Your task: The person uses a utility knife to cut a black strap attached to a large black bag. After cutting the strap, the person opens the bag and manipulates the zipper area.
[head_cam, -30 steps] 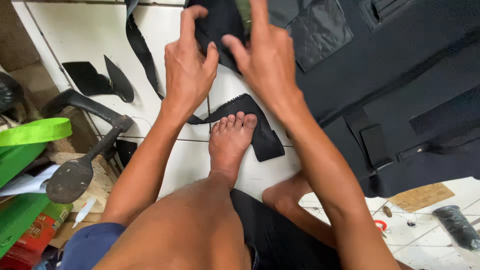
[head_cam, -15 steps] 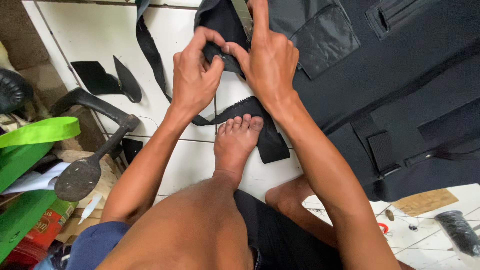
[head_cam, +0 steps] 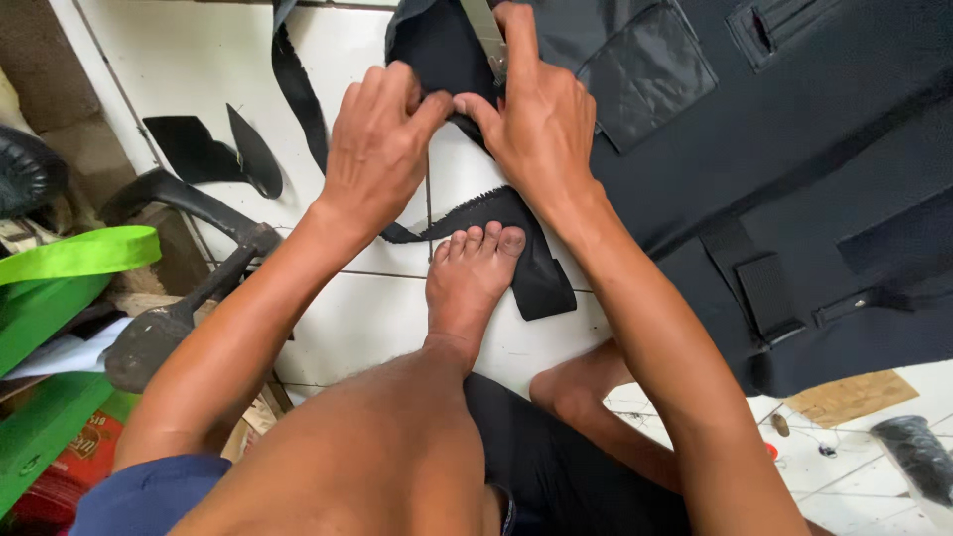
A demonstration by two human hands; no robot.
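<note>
Black woven fabric (head_cam: 437,50) | left hand (head_cam: 377,149), right hand (head_cam: 536,129) fingers pinching its edge | white tile floor (head_cam: 367,318)

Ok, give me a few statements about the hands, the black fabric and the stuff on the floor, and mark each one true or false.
1. Both hands pinch the black fabric. True: the left hand and right hand meet on the black fabric.
2. A bare foot rests on a black strap. True: the foot has its toes at the black strap.
3. The green strip lies on the right side. False: the green strip is on the left.
4. The floor is bare wood. False: the floor is white tile.
</note>
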